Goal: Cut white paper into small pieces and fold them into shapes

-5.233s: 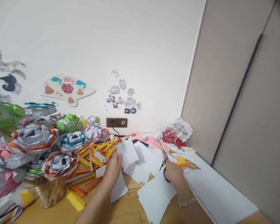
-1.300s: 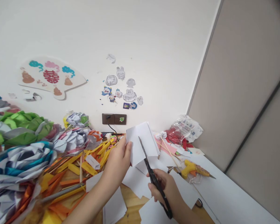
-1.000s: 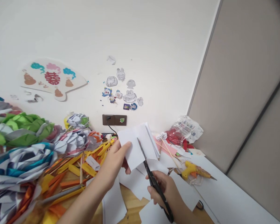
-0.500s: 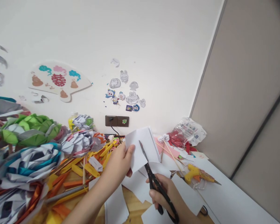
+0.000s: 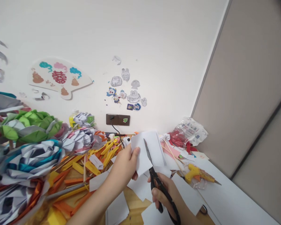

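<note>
A small stack of white paper (image 5: pixel 157 150) is pinched at its left side by my left hand (image 5: pixel 128 161), thumb on the front sheet. My right hand (image 5: pixel 165 189) is wrapped round the handles of black scissors (image 5: pixel 156 179). The scissors point up and left, with one blade lying over the face of the paper and the lower edge of the sheets between the blades. Below both hands, loose white paper pieces (image 5: pixel 118 207) lie on the wooden table (image 5: pixel 138 209).
Folded paper flowers (image 5: pixel 32 159) crowd the left side. Yellow and orange paper strips (image 5: pixel 91 168) lie beside them. A yellow glue gun (image 5: pixel 199 174) rests at right, near a clear plastic bag (image 5: pixel 190 131). Behind, a black cable runs from a wall socket (image 5: pixel 117 119).
Both hands, the paper and the scissors have shifted slightly right and down. The paper is still in my left hand and the scissors in my right.
</note>
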Available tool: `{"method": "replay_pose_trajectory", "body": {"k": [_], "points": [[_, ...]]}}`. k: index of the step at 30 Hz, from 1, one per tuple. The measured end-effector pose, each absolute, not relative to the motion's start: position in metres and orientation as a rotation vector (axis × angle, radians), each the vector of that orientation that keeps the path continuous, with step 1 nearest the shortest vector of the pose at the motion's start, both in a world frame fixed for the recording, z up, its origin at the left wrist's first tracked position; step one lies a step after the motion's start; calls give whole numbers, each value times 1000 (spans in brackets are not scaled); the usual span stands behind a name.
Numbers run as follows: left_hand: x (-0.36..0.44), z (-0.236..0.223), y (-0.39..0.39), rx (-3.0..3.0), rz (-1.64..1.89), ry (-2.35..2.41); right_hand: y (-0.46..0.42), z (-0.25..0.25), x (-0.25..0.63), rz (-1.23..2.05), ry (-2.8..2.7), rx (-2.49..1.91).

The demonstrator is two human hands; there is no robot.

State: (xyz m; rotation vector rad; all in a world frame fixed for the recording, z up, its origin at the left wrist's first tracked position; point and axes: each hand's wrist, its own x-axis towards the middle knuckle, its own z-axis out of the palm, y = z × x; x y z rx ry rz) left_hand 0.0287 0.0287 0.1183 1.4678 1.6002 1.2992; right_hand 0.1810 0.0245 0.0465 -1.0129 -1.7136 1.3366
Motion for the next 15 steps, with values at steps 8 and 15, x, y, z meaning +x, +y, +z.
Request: {"method": "replay_pose_trajectory", "body": {"k": [8,15], "points": [[26,111,31,1378,1348,1432,31,42,180,1332,-1687,-1091],[28,111,32,1321,1378,1373,31,37,183,1301,-1693,-1061]]}}
